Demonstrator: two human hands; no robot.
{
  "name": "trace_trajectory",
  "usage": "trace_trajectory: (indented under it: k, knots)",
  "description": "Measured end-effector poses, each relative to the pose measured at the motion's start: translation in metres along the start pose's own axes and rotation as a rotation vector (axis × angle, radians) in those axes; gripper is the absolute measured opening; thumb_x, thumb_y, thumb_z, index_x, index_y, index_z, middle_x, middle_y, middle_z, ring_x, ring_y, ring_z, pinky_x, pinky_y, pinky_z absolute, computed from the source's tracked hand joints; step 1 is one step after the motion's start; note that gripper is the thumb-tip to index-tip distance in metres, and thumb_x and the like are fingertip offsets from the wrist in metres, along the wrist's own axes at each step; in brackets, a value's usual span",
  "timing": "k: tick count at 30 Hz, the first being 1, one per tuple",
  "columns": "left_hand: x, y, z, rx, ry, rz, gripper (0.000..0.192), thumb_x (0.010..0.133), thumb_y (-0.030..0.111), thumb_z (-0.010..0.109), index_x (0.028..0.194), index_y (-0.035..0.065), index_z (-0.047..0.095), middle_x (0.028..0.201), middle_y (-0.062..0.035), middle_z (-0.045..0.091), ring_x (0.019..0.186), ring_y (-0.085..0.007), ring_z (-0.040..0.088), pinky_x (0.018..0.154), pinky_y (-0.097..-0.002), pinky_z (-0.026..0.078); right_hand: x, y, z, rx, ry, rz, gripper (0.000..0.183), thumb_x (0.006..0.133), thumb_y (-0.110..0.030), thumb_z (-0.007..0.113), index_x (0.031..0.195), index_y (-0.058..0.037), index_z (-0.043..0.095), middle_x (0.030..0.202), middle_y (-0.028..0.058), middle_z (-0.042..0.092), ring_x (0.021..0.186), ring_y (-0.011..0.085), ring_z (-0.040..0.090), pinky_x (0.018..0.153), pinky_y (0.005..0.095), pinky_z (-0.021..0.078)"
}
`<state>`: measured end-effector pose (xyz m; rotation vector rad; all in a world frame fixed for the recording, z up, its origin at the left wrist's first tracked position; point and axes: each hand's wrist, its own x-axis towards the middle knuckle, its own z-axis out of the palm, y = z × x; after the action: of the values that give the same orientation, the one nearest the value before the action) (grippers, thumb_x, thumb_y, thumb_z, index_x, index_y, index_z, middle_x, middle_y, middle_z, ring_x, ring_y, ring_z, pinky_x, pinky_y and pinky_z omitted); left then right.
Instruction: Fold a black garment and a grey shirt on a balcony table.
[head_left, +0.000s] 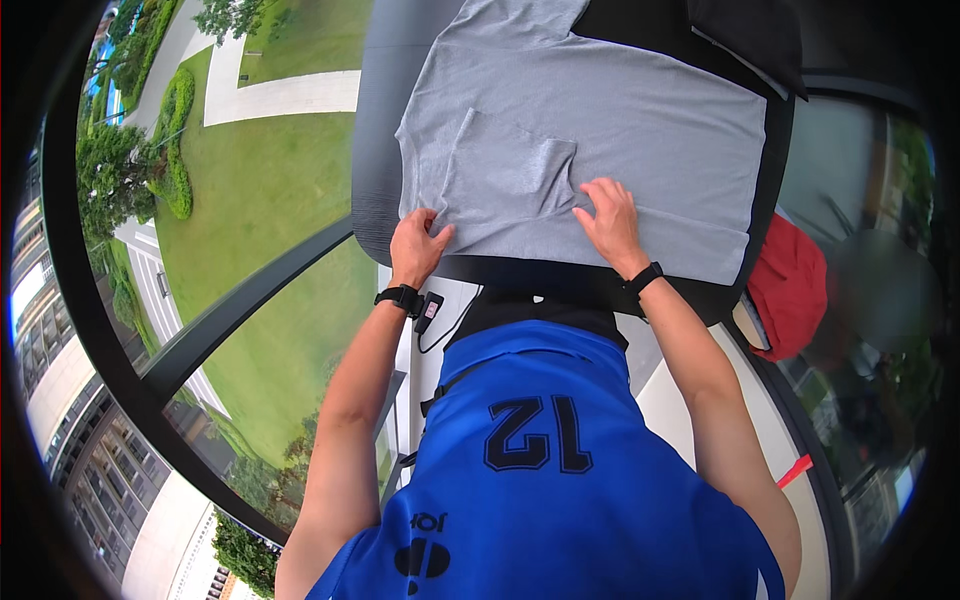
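Note:
A grey short-sleeved T-shirt (645, 127) lies across a black table, its near side folded inward and one sleeve (517, 165) laid over the body. My left hand (420, 244) is at the near left corner of the shirt, by the collar end, with the fabric pinched between thumb and fingers. Beside the folded sleeve's opening, my right hand (611, 217) rests on the cloth with thumb and fingers apart. The shirt's hem end points right, and the far sleeve runs out of the top of the view.
The black table (382, 172) has rounded corners. Dark folded cloth (750, 37) lies at its far right. Red cloth (791, 289) sits beyond the right edge. A small black device with a cable (429, 311) is below the near left edge, and windows stand at both sides.

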<state>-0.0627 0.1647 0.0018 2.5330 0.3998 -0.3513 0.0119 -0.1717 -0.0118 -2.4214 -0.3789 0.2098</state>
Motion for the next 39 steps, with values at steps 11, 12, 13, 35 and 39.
trace_trajectory:
  k: [11,12,13,35,39]
  knots:
    - [0.017,-0.007,0.014,-0.175,0.056,-0.211,0.034,0.078,0.028,0.074,0.09,-0.0034,0.07,0.076,-0.0171,0.069,0.069,-0.0293,0.068,0.069,-0.0383,0.053,0.015,0.007,0.012,-0.04,-0.114,0.108,0.015,0.08,-0.014,0.073,0.092,-0.0072,0.068,0.096,0.0087,0.065,0.096,0.0312,0.06,0.082,0.0433,0.0436]
    - [0.016,-0.009,0.013,-0.161,0.025,-0.212,0.034,0.078,0.028,0.074,0.09,-0.0033,0.07,0.076,-0.0171,0.07,0.07,-0.0291,0.069,0.07,-0.0382,0.053,0.019,0.002,0.009,0.07,-0.124,0.208,0.014,0.081,-0.014,0.073,0.093,-0.0068,0.068,0.098,0.0092,0.066,0.097,0.0315,0.061,0.082,0.0436,0.0438]
    - [0.015,-0.011,0.013,-0.146,-0.006,-0.214,0.034,0.079,0.028,0.073,0.091,-0.0033,0.071,0.076,-0.0172,0.07,0.071,-0.029,0.069,0.07,-0.038,0.053,0.026,-0.003,0.007,0.064,-0.123,0.198,0.014,0.081,-0.014,0.073,0.093,-0.0068,0.068,0.098,0.0092,0.066,0.097,0.0315,0.061,0.082,0.0436,0.0438]
    - [0.009,-0.016,0.028,-0.079,0.114,-0.247,0.026,0.089,0.026,0.068,0.097,0.0018,0.067,0.081,-0.0197,0.07,0.08,-0.0398,0.068,0.072,-0.0467,0.052,0.195,-0.073,0.086,0.031,-0.145,-0.384,0.024,0.087,-0.014,0.067,0.108,-0.0038,0.061,0.098,0.015,0.071,0.095,0.0371,0.066,0.087,0.0458,0.0484]
    - [0.01,-0.021,0.027,-0.151,0.137,-0.222,0.023,0.091,0.025,0.066,0.096,0.0027,0.066,0.08,-0.0189,0.07,0.078,-0.0385,0.069,0.07,-0.0459,0.052,0.183,-0.058,0.064,0.106,0.145,-0.339,0.03,0.085,-0.014,0.07,0.112,-0.0021,0.064,0.089,0.015,0.071,0.086,0.0354,0.068,0.084,0.0423,0.0513]
